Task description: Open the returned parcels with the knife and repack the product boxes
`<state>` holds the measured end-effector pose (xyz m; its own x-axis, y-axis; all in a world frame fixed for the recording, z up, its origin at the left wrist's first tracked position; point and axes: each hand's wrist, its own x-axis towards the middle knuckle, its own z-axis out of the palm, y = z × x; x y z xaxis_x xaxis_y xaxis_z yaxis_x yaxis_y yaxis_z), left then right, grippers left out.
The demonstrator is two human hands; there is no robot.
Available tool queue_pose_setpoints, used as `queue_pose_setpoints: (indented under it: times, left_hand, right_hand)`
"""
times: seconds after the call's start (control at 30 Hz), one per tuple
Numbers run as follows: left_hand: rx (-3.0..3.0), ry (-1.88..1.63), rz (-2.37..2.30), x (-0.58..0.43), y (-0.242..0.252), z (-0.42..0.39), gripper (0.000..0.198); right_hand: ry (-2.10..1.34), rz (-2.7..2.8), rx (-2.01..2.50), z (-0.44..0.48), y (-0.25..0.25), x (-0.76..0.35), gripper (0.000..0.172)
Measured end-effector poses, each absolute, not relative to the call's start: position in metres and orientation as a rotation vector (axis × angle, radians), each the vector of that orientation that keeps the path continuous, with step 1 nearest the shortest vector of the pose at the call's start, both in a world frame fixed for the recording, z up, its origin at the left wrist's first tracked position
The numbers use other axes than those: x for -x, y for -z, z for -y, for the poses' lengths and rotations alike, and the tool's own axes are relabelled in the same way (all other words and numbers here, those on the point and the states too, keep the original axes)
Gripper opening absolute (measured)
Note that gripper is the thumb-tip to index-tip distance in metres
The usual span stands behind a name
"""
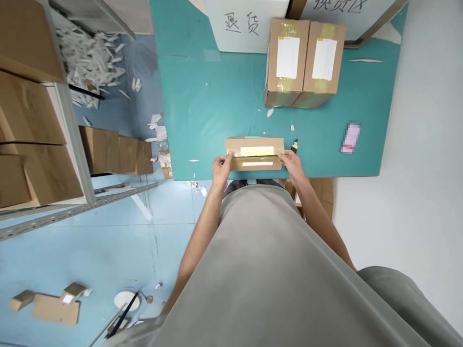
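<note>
A small cardboard box (pixel 256 143) with a slit running along its top lies at the table's front edge, right before my body. On either side of the slit shows part of a pale label. My left hand (pixel 221 168) pinches the box's left end near the slit. At the opposite end, my right hand (pixel 292 166) grips the top edge between thumb and fingers. Just beyond the right hand lies a black and yellow utility knife (pixel 295 145). What is inside the box cannot be seen.
Two taped, labelled cartons (pixel 287 58) stand at the back of the green table (pixel 202 106), before white bins (pixel 246 24) with handwriting. A blurred pink phone-like object (pixel 350 138) lies at right. Shelved boxes (pixel 32 106) and a paper-scrap heap (pixel 90 62) are at left.
</note>
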<state>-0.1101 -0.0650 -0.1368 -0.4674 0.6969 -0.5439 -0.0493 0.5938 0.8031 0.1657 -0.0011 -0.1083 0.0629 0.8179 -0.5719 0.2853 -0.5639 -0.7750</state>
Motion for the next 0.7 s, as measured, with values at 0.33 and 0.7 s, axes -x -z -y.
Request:
queue_pose_setpoints:
  times: [0.33, 0.7]
  left_hand:
    - [-0.497, -1.105, -1.718, 0.100, 0.139, 0.079, 0.031]
    - [-1.240, -0.743, -1.785, 0.106, 0.139, 0.095, 0.089]
  right_hand:
    - [-1.245, 1.799, 1.965, -0.030, 0.100, -0.181, 0.075]
    - [-0.735, 2.022, 1.997, -0.085, 0.120, -0.135, 0.055]
